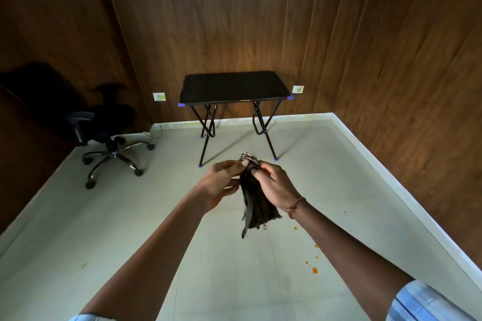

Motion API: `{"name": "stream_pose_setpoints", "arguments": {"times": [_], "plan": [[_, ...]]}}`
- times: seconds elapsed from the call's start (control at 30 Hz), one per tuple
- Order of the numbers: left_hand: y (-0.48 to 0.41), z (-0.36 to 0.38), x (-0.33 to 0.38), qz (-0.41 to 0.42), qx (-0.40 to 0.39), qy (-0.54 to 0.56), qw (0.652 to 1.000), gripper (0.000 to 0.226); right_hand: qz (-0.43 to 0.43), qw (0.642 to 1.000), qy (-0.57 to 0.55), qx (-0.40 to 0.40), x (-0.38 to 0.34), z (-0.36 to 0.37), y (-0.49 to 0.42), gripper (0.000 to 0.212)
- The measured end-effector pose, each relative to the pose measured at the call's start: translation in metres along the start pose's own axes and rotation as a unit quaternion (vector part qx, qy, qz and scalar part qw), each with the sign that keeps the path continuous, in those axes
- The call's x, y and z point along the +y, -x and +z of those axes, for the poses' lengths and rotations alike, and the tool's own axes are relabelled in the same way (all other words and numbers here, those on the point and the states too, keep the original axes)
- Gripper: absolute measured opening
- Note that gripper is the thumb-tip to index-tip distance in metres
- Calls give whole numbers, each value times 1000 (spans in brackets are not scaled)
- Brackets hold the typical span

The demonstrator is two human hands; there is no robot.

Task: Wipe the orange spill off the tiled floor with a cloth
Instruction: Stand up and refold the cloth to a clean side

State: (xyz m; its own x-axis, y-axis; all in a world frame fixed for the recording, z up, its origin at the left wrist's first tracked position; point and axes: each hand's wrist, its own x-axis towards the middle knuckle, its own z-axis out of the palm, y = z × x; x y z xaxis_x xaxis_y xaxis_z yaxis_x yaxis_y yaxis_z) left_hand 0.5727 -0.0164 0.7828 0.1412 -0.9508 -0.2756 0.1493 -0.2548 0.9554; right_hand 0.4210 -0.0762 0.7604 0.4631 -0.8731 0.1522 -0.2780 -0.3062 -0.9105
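A dark brown cloth (pixel 254 206) with frayed edges hangs bunched in front of me, above the pale tiled floor (pixel 130 229). My left hand (pixel 221 182) and my right hand (pixel 276 185) both pinch its upper end, one on each side. Small orange spill drops (pixel 314 270) dot the floor low on the right, beside my right forearm; some may be hidden under that arm.
A black folding table (pixel 234 87) stands against the wooden back wall. A black office chair (pixel 104 125) on casters sits at the left. A white skirting (pixel 391 177) runs along the right wall.
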Motion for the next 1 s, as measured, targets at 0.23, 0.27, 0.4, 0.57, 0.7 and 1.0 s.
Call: {"name": "stream_pose_setpoints", "arguments": {"times": [0.23, 0.27, 0.4, 0.57, 0.7, 1.0], "plan": [[-14, 79, 10, 18, 58, 34, 998, 20, -30, 999, -40, 11, 20, -98, 5, 44], [-18, 98, 12, 18, 49, 53, 997, 20, -57, 998, -27, 20, 24, -119, 6, 47], [-33, 168, 16, 30, 19, 47, 998, 25, -124, 992, 22, 29, 34, -182, 10, 36], [-52, 238, 13, 25, 26, 35, 999, 24, -128, 990, 57, 7, 54, -239, 13, 22], [-72, 275, 9, -6, 38, 5, 999, 22, -141, 987, 75, -33, 83, -279, 5, 41], [-134, 284, 26, 18, 100, -221, 970, 16, -142, 982, 76, 99, 115, -341, -28, 25]]}}
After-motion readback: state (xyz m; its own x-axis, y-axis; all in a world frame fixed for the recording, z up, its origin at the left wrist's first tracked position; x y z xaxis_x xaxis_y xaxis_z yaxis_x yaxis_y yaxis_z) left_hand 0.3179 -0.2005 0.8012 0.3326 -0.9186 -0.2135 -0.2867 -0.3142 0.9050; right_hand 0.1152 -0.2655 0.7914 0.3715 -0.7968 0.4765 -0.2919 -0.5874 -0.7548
